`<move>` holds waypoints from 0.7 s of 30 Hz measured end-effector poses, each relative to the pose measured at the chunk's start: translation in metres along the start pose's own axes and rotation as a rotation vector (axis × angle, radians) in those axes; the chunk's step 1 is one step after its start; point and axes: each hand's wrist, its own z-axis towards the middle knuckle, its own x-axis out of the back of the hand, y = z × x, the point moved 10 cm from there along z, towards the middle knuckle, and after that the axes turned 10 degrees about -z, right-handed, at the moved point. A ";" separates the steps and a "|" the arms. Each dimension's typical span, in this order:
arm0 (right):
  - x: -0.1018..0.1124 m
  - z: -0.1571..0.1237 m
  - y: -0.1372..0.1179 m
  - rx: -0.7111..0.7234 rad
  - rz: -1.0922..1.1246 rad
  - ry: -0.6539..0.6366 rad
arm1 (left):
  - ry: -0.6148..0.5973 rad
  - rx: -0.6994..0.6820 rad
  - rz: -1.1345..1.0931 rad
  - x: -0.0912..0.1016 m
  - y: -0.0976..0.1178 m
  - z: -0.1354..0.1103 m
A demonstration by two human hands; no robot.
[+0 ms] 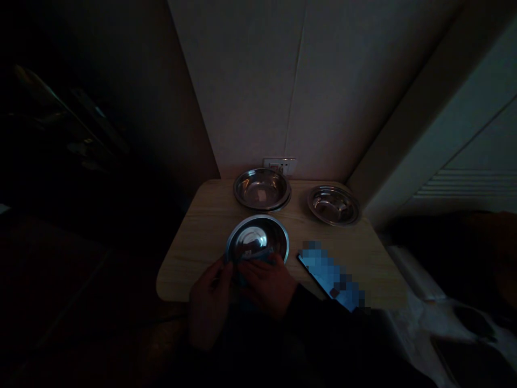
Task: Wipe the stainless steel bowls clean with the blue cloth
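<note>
A shiny metal bowl (255, 233) stands near the front of the small wooden table, its near side covered by my hands. My left hand (210, 302) is closed on the bowl's left rim, thumb and fingers pinching the edge. With its fingers pressed together, my right hand (266, 283) holds a bluish cloth (264, 254) against the near inside of the bowl. Most of the cloth lies hidden under the fingers, and the dim light blurs its outline.
Behind the bowl sit stacked metal bowls (262, 195), with further nested bowls (333, 205) at the back right. A lit phone (329, 275) lies right of my right hand on the wooden table (183, 253). A wall socket (274, 162) is behind the table.
</note>
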 end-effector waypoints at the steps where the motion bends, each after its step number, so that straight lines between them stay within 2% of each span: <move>1: -0.001 -0.002 0.001 0.016 -0.001 0.002 | 0.010 0.008 0.014 0.002 0.000 0.000; 7: 0.000 -0.018 0.019 0.105 -0.118 -0.009 | -0.012 0.033 0.007 -0.002 0.000 0.001; 12: 0.006 0.000 0.000 0.044 0.129 0.043 | 0.003 0.006 -0.011 -0.002 0.007 0.001; 14: 0.003 0.003 -0.005 0.032 0.151 0.049 | 0.001 0.007 0.011 0.002 0.008 0.002; 18: -0.006 -0.012 0.008 0.089 -0.017 -0.014 | -0.030 -0.021 0.042 0.005 0.011 0.006; 21: -0.004 -0.024 0.023 0.131 -0.117 -0.044 | -0.062 -0.029 0.019 0.002 0.013 0.011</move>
